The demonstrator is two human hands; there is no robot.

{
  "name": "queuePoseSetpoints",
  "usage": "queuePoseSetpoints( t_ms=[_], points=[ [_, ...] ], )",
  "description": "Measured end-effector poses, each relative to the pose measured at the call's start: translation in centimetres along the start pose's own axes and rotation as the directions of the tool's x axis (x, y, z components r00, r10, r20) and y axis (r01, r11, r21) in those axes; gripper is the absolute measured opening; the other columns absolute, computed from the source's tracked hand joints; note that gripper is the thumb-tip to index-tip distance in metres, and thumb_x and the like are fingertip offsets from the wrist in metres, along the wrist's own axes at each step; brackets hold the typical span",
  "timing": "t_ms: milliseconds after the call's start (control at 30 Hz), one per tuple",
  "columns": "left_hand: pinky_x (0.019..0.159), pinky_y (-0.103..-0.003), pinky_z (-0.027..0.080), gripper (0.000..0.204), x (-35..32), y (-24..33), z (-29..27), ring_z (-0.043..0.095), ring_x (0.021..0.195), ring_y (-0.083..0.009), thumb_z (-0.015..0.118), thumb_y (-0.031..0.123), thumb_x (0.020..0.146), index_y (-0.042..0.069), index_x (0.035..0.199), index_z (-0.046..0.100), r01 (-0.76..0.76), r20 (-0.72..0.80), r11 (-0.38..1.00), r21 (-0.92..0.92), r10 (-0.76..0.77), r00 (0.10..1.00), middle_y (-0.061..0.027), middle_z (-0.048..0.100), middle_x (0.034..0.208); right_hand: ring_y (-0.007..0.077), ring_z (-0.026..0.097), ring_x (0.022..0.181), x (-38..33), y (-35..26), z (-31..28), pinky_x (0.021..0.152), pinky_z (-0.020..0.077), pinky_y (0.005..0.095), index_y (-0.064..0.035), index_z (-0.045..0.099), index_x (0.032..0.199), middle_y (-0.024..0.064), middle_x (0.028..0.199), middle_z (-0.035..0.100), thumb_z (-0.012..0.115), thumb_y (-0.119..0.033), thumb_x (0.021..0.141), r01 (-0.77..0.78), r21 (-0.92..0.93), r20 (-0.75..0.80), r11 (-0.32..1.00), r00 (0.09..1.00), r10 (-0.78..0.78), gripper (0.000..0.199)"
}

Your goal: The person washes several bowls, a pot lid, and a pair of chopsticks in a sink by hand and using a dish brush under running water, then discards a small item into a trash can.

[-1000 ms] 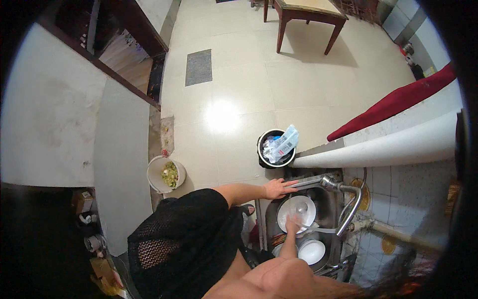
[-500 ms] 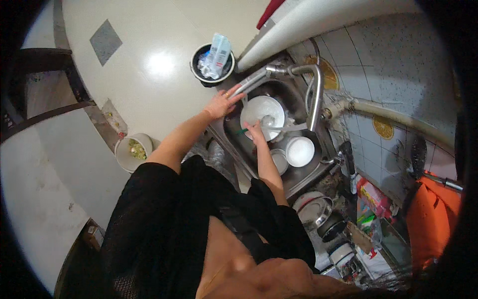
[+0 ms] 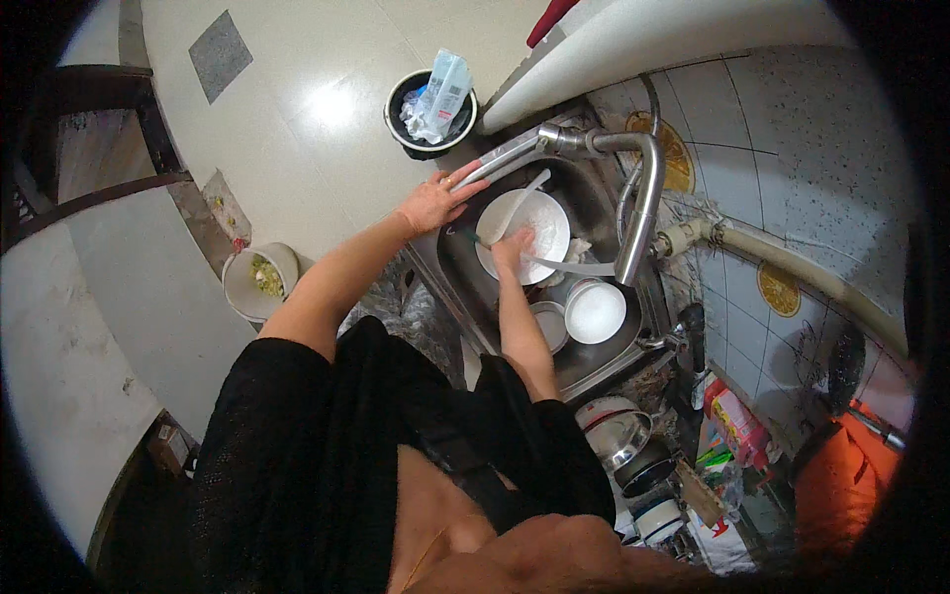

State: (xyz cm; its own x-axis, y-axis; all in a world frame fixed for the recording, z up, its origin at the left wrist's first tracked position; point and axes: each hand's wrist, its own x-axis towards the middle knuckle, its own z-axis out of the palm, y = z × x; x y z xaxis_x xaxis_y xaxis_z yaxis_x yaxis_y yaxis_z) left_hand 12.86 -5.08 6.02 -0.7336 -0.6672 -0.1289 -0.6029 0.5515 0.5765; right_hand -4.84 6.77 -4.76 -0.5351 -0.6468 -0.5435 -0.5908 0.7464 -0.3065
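The left hand (image 3: 430, 203) touches a metal bar (image 3: 507, 160) at the sink's (image 3: 416, 247) edge, fingers loosely outstretched. The right hand (image 3: 512, 249) is over the large white bowl (image 3: 554, 218) inside the sink, partly curled — whether it grips the pale utensil (image 3: 524, 201) there, I cannot tell. A smaller white bowl (image 3: 596, 313) sits nearby.

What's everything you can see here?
Sink: 1, silver, centre right
Tap: 1, silver, above sink
Large bowl: 1, white, in sink
Smaller dishes: at least 2, pale, in sink
Bin: 1, black, on floor
Bucket: 1, white, left
Pipe: 1, cream, along tiles
Decals: 2, orange, on wall
Cookware: several, silver or black, lower right
Cloth or bag: 1, orange, right
Left hand: 1, bare, on metal bar
Right hand: 1, bare, over large bowl
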Motion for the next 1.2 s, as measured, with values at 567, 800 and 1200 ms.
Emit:
queuePoseSetpoints(
  t_ms=[567,800,1200],
  points=[
    [0.083,-0.038,0.04,0.058,0.4,0.0,0.3,0.046,0.093,-0.0328,0.053,0.012,0.071,0.024,0.123,0.03,-0.036,-0.016,0.999,-0.003,0.036,0.999,-0.0042,0.018,0.133,0.0389,0.033,0.107,0.1,6.2,1.8,0.089,0.0268,0.0456,-0.0067,0.043,0.109,0.024,0.114,0.037,0.05,-0.024,0.072,0.313,-0.196,0.051,0.929,0.95,-0.309,0.042],
    [0.081,-0.036,0.041,0.058,0.1,-0.1,0.3,0.047,0.092,-0.0314,0.054,0.014,0.071,0.024,0.123,0.03,-0.031,-0.052,1.0,0.001,0.031,0.998,-0.0046,0.019,0.133,0.0373,0.043,0.097,-2.0,1.8,-1.9,0.08,0.0346,0.0451,-0.0034,0.046,0.1,0.0182,0.102,0.047,0.048,-0.023,0.075,0.327,-0.278,0.297,0.903,0.924,-0.242,0.032],
    [0.084,-0.037,0.038,0.058,0.2,0.5,-0.5,0.044,0.101,-0.0302,0.053,0.011,0.071,0.023,0.123,0.031,-0.01,0.009,0.999,-0.05,0.011,1.0,-0.0057,0.018,0.133,0.0368,0.053,0.076,-2.9,-0.5,-4.9,0.065,0.0414,0.0433,-0.0052,0.045,0.098,0.0198,0.079,0.054,0.04,-0.02,0.082,0.357,-0.245,0.233,0.901,0.924,-0.303,0.022]
  ],
)
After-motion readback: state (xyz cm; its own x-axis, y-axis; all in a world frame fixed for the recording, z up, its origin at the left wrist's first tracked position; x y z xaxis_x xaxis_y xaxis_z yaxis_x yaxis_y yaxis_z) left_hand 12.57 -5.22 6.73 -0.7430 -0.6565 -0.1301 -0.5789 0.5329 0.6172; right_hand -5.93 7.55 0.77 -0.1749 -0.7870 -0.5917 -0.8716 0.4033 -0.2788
